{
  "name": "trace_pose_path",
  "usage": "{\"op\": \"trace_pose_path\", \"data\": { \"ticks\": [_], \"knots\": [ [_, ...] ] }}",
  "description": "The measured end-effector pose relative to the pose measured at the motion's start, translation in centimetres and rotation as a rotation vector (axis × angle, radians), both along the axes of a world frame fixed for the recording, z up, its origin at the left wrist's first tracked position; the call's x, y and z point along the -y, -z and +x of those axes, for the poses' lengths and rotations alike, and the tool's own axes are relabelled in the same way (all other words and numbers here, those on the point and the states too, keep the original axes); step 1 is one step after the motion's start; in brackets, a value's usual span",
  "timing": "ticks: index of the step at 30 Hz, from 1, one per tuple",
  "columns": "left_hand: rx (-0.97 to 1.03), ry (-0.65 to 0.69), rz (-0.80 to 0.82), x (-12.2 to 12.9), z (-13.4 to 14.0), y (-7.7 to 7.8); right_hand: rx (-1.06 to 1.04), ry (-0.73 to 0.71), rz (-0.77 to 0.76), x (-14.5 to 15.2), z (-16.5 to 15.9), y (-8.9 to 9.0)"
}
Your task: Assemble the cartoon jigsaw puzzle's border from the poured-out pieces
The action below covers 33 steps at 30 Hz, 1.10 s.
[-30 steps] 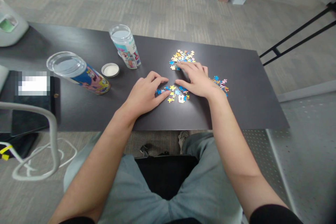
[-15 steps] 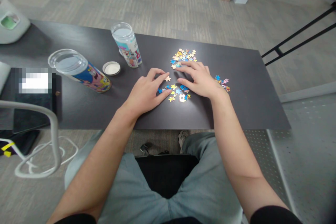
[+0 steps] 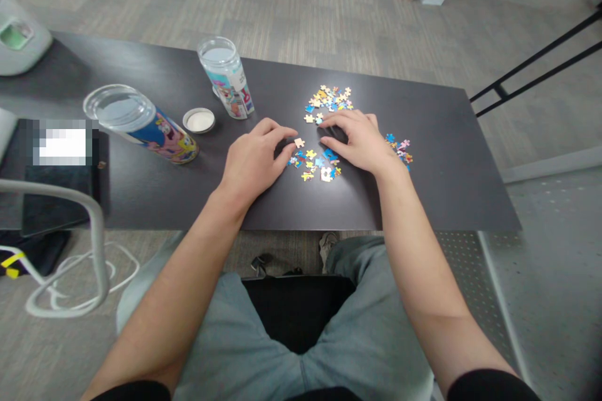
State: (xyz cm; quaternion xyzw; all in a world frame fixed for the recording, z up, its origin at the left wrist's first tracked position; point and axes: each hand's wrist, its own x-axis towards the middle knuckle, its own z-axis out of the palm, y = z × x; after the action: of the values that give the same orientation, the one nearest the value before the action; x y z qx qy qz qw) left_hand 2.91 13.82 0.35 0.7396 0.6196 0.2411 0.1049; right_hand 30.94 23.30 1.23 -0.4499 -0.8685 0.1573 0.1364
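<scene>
Around the frame's centre, the left hand (image 3: 251,160) and right hand (image 3: 355,138) both have thumbs parted from fingers, so a careless sweep could mix the neighbouring puzzle heaps (image 3: 324,100).

puzzle pieces (image 3: 329,99): cardboard-like | tabletop (image 3: 451,156): smooth, semi-gloss | larger jar (image 3: 143,125): glossy plastic
</scene>
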Motion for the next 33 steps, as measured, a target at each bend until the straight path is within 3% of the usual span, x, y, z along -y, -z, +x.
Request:
{"op": "trace_pose_path", "data": {
  "ticks": [6,14,19,24,28,33],
  "knots": [
    [-0.085,0.018,-0.022,-0.2,0.6,-0.1,-0.052,0.084,0.016,-0.3,-0.9,0.2],
    [0.128,0.046,-0.022,-0.6,0.7,0.1,-0.04,0.192,0.047,-0.2,-2.5,1.1],
    [0.226,0.027,-0.011,-0.9,0.5,0.1,-0.086,0.146,0.012,-0.3,-2.4,1.2],
    [0.229,-0.01,0.009,-1.1,-0.2,0.6,-0.173,-0.006,-0.068,-0.8,-1.8,1.5],
    [0.167,0.001,0.013,-1.0,-0.3,0.8,-0.215,0.005,-0.052,-1.1,-1.4,2.1],
    [-0.111,0.129,-0.005,-0.7,0.2,0.8,-0.168,0.071,0.009,-1.2,-1.5,2.9]
  ]
}}
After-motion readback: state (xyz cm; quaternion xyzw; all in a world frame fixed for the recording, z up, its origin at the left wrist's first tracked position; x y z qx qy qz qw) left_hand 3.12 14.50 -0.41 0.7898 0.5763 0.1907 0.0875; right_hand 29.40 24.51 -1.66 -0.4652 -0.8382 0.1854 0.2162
